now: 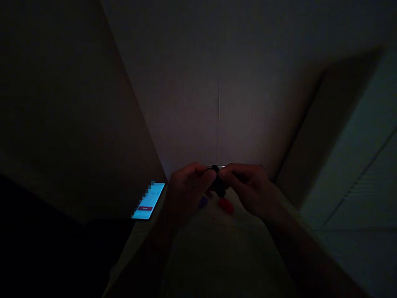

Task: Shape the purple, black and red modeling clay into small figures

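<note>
1. On my feed, the black piece (220, 189) is just beyond the red lump (226, 205); I judge it light, perhaps soft, best pinched gently by its sides.
2. My left hand (187, 190) and right hand (254, 187) have their fingertips closed on it.
3. Left of the red lump lies a blue lump (203, 202), on the table (229, 248).
4. Farther left of the red lump lies a lit phone (149, 202).
</note>
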`<state>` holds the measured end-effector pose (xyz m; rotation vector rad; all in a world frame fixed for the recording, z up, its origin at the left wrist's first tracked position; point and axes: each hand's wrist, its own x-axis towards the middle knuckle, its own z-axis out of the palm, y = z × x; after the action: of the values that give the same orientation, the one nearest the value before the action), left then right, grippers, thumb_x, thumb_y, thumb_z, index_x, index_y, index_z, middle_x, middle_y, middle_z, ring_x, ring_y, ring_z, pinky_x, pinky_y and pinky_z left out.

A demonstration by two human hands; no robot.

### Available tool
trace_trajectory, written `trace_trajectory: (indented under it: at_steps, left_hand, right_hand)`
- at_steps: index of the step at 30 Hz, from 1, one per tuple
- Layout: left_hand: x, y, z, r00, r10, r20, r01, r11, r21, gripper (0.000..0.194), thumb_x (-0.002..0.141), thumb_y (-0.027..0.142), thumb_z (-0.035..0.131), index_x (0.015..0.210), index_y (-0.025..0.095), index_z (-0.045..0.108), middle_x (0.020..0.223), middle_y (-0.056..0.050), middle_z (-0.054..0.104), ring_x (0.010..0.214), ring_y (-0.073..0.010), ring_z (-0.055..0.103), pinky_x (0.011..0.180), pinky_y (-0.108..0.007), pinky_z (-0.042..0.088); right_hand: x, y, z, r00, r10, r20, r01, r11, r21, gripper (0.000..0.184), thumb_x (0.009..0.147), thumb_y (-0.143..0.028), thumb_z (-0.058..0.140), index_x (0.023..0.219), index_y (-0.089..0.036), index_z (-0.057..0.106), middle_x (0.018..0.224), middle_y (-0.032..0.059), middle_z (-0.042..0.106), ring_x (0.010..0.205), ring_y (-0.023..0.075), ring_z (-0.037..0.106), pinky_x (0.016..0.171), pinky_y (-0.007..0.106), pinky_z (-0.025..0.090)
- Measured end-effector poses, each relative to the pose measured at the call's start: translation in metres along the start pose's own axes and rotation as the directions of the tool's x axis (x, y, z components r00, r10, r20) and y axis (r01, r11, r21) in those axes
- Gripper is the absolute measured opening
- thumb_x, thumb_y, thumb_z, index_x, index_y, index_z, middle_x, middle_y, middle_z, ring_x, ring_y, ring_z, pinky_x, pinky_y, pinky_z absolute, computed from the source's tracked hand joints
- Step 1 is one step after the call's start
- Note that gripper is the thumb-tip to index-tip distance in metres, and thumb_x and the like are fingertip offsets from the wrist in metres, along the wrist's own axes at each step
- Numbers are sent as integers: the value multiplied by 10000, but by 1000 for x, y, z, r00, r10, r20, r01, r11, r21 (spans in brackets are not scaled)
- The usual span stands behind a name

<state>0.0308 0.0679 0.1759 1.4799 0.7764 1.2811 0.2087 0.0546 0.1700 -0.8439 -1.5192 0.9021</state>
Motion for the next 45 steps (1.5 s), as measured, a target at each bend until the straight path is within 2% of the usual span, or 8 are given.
trace_trajectory:
  at_steps: [5,8,11,22,28,34,41,45]
  left_hand:
    - [3,1,3,998,-65,-13,64,997,-52,289,764,378,891,867,150,747,805,-77,816,702,-213,771,668,-313,637]
    - [4,2,2,994,-20,-110,20,1000,-6,191,761,305,867,830,154,773,740,-51,799,670,-193,753,654,-287,614]
    - [3,2,2,989,19,-146,-14,999,36,104,749,239,850,769,167,778,673,-22,768,620,-160,711,592,-243,567]
    - [2,-5,0,995,-8,-98,7,1000,-19,147,776,254,851,848,157,767,705,-23,749,618,-141,673,563,-224,515]
    - [6,-16,0,999,-22,-32,17,992,-125,301,816,394,868,944,156,735,861,-55,792,765,-179,739,715,-273,582]
    - [5,-9,2,998,-54,-39,55,998,17,193,790,312,860,861,167,754,814,-38,792,757,-177,733,687,-259,549]
    - [-1,-1,4,996,86,39,-92,973,214,141,956,241,633,928,160,745,858,-28,774,820,-169,725,728,-255,534]
    - [-1,0,5,992,105,77,-119,969,217,194,990,234,574,964,152,748,909,-40,780,827,-159,702,731,-249,515]
  right_hand:
    - [2,6,5,995,11,-98,-7,999,40,395,900,-559,757,772,-185,769,683,24,715,635,154,641,603,273,507]
    - [2,3,7,996,71,-58,-66,995,75,311,815,-505,858,839,-202,795,765,38,778,719,184,711,681,296,558]
    - [1,-3,5,991,120,-53,-119,993,23,281,726,-434,939,748,-200,785,740,33,777,682,175,697,639,280,528]
    - [5,1,0,990,132,56,-140,971,191,257,833,-427,845,703,-205,826,715,34,785,677,161,694,707,303,535]
    - [4,4,3,989,137,-57,-127,981,148,257,800,-443,864,710,-203,836,680,28,768,656,161,681,662,293,526]
    - [4,1,1,991,35,-130,-25,996,80,208,793,-417,884,752,-216,849,757,28,786,692,161,677,651,279,512]
    - [2,3,4,991,89,-95,-83,994,67,285,796,-453,887,776,-183,796,721,31,747,661,158,651,627,277,494]
    - [4,3,5,995,76,-68,-67,990,121,281,807,-438,879,766,-180,775,697,11,703,658,139,612,641,271,473]
